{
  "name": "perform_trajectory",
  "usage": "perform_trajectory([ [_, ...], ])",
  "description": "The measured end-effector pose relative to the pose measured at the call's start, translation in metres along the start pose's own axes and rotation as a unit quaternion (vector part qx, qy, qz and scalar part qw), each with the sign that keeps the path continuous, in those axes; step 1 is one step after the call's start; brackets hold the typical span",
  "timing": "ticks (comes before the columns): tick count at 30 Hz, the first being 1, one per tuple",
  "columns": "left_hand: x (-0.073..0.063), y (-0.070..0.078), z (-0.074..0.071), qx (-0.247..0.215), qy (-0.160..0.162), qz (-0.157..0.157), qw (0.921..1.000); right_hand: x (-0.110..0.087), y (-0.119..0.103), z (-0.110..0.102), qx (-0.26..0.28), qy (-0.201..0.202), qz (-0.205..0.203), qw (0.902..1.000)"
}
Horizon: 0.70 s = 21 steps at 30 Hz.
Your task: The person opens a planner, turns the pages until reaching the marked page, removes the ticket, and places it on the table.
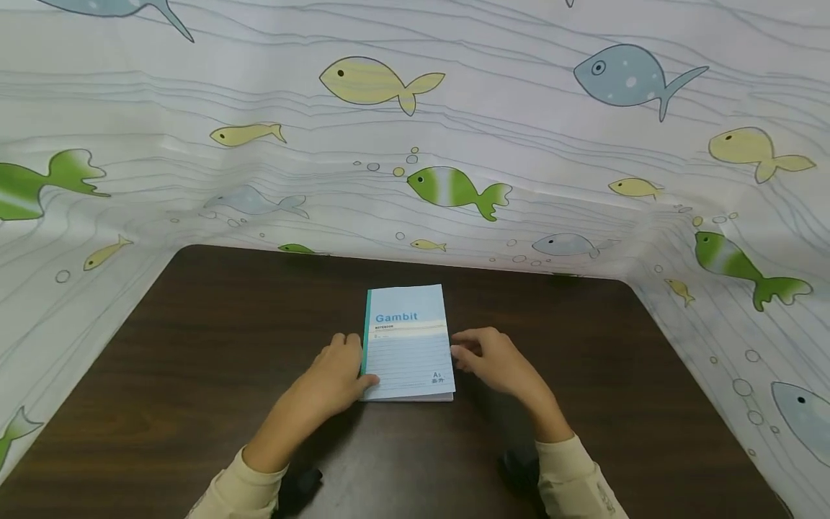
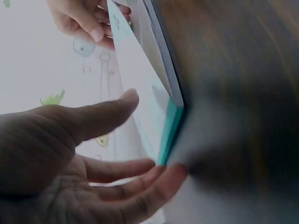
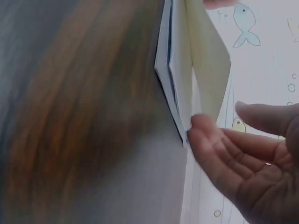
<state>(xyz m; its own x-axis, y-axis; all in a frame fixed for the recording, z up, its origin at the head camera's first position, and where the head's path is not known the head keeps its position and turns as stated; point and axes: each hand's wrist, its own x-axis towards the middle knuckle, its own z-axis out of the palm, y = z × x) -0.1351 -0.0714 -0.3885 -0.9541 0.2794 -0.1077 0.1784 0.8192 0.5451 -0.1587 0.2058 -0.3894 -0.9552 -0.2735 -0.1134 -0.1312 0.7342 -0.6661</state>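
Note:
In the head view a closed light-blue notebook [image 1: 407, 360] marked "Gambit" lies on the dark table, its green spine to the left. My left hand [image 1: 331, 373] holds it at the lower left, thumb over the cover and fingers along the green spine [image 2: 173, 128]. At the opposite side my right hand [image 1: 496, 360] has its fingertips by the page edge. The right wrist view shows the raised cover [image 3: 210, 60] standing slightly apart from the pages [image 3: 180, 65]. There, the right thumb [image 3: 261, 116] is away from the notebook.
A dark wood-grain table [image 1: 194, 346] spreads around the notebook. White sheeting [image 1: 512, 151] printed with fish rises behind it and along both sides. Dark objects [image 1: 519, 468] are partly hidden by the forearms near the front.

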Motion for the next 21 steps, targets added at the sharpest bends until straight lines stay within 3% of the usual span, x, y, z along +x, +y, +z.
perform_trajectory([
  [4, 0.002, -0.012, -0.007, -0.029, -0.039, 0.009, 0.9988, 0.005, -0.006, 0.002, 0.043, 0.007, -0.010, 0.9990],
  [7, 0.003, -0.016, -0.008, -0.044, -0.051, 0.015, 0.9976, 0.005, -0.009, 0.003, 0.070, 0.028, -0.006, 0.9972],
  [15, 0.005, -0.019, -0.005, -0.050, -0.041, 0.014, 0.9978, 0.007, -0.021, 0.001, 0.140, 0.043, -0.016, 0.9891],
  [21, 0.002, -0.024, -0.005, -0.088, -0.040, 0.013, 0.9952, 0.012, -0.042, -0.002, 0.173, 0.032, -0.041, 0.9835],
])
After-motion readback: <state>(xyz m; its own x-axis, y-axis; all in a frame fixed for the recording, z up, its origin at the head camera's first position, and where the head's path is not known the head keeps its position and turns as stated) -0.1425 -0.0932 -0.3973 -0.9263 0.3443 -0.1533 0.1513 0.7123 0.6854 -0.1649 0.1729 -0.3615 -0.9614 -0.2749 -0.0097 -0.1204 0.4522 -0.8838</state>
